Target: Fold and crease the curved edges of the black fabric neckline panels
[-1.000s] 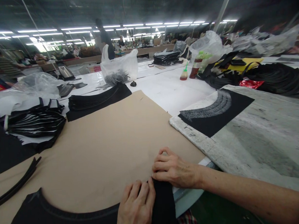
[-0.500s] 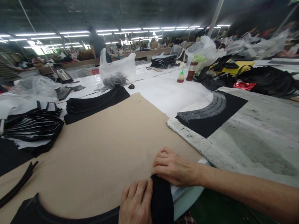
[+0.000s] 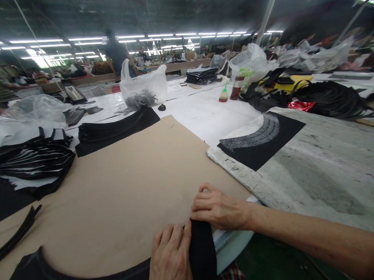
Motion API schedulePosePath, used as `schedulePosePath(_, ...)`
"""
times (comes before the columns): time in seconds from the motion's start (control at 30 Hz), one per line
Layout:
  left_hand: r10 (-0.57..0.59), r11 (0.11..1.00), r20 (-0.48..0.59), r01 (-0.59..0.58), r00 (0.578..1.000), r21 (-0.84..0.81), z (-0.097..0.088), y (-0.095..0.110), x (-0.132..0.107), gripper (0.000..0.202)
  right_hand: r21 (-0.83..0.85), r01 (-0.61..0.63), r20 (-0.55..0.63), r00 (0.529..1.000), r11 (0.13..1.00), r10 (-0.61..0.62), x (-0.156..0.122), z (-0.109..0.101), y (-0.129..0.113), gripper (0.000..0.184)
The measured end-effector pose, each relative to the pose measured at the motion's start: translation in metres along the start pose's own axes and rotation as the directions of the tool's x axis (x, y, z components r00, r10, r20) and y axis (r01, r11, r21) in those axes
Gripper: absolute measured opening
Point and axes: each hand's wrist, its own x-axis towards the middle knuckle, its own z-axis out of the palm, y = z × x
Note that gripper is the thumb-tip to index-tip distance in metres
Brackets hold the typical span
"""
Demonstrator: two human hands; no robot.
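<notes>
A black fabric piece with a curved inner edge runs along the near side of the beige board. My left hand lies over it, fingers pressed together, with the tips at its upper end. My right hand grips the tip of the same piece from the right, fingers curled and thumb side hidden. Both hands almost touch at that end. To the left, narrow black strips rest on the board. Another black piece with a curved band lies at the board's far edge.
On the right, a grey stained slab bears a black piece with whitish curved marks. Farther off stand a green-tipped bottle, a plastic bag and heaped black strips. Bundled black pieces lie left. A person stands beyond.
The view has shifted slightly, moving the table's things a little left in it. Both hands stay at the end of the black fabric piece. The person in the background shows more fully.
</notes>
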Motion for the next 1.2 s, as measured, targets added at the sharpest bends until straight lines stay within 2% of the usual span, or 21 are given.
schedulePosePath(0.2, 0.013, 0.994, -0.07, -0.006, 0.997, 0.107, -0.002, 0.011, 0.004, 0.051, -0.029, -0.017, 0.019, 1.0, 0.999, 0.018, -0.006, -0.002, -0.005, 0.023)
schedulePosePath(0.3, 0.02, 0.98, -0.06, -0.007, 0.998, 0.2, -0.005, 0.017, 0.006, 0.046, 0.005, -0.058, 0.032, 0.998, 0.998, 0.058, -0.015, -0.003, -0.007, 0.028)
schedulePosePath(0.37, 0.017, 0.971, -0.051, -0.004, 0.999, 0.239, -0.006, 0.02, 0.007, 0.042, 0.071, -0.16, 0.009, 0.987, 0.985, 0.159, -0.02, -0.006, -0.01, 0.034)
schedulePosePath(0.43, 0.015, 0.966, -0.059, 0.001, 0.998, 0.257, -0.005, 0.022, 0.007, 0.039, 0.135, -0.294, -0.045, 0.952, 0.946, 0.302, -0.021, -0.01, -0.014, 0.041)
schedulePosePath(0.5, 0.01, 0.967, -0.078, 0.011, 0.997, 0.254, -0.004, 0.025, 0.007, 0.039, 0.156, -0.365, -0.064, 0.924, 0.918, 0.378, -0.018, -0.014, -0.022, 0.048)
schedulePosePath(0.63, -0.062, 0.983, -0.104, 0.079, 0.993, 0.165, -0.003, 0.023, 0.002, 0.045, 0.14, -0.315, 0.064, 0.949, 0.939, 0.309, -0.012, -0.015, -0.037, 0.047)
schedulePosePath(0.7, -0.112, 0.993, -0.053, 0.114, 0.992, 0.037, -0.006, 0.016, -0.002, 0.049, 0.173, -0.353, 0.097, 0.935, 0.919, 0.341, -0.011, -0.014, -0.04, 0.043)
schedulePosePath(0.8, -0.232, 0.961, 0.06, 0.238, 0.971, -0.143, -0.015, 0.004, -0.008, 0.047, 0.248, -0.456, 0.062, 0.888, 0.855, 0.455, -0.01, -0.015, -0.042, 0.037)
schedulePosePath(0.87, -0.354, 0.908, 0.116, 0.371, 0.928, -0.197, -0.021, 0.0, -0.01, 0.04, 0.266, -0.498, 0.052, 0.862, 0.825, 0.503, -0.004, -0.018, -0.044, 0.032)
schedulePosePath(0.93, -0.447, 0.847, 0.169, 0.476, 0.878, -0.236, -0.027, -0.001, -0.008, 0.034, 0.252, -0.526, 0.102, 0.849, 0.812, 0.518, 0.007, -0.023, -0.047, 0.03)
schedulePosePath(1.0, -0.475, 0.804, 0.231, 0.526, 0.849, -0.277, -0.031, 0.0, -0.005, 0.032, 0.221, -0.535, 0.184, 0.844, 0.816, 0.504, 0.02, -0.026, -0.048, 0.034)
schedulePosePath(1.07, -0.47, 0.778, 0.282, 0.543, 0.837, -0.316, -0.034, 0.0, 0.0, 0.029, 0.188, -0.537, 0.247, 0.836, 0.822, 0.49, 0.031, -0.027, -0.048, 0.035)
schedulePosePath(1.2, -0.475, 0.733, 0.325, 0.572, 0.818, -0.368, -0.036, -0.003, 0.004, 0.022, 0.181, -0.555, 0.337, 0.811, 0.812, 0.479, 0.042, -0.026, -0.042, 0.019)
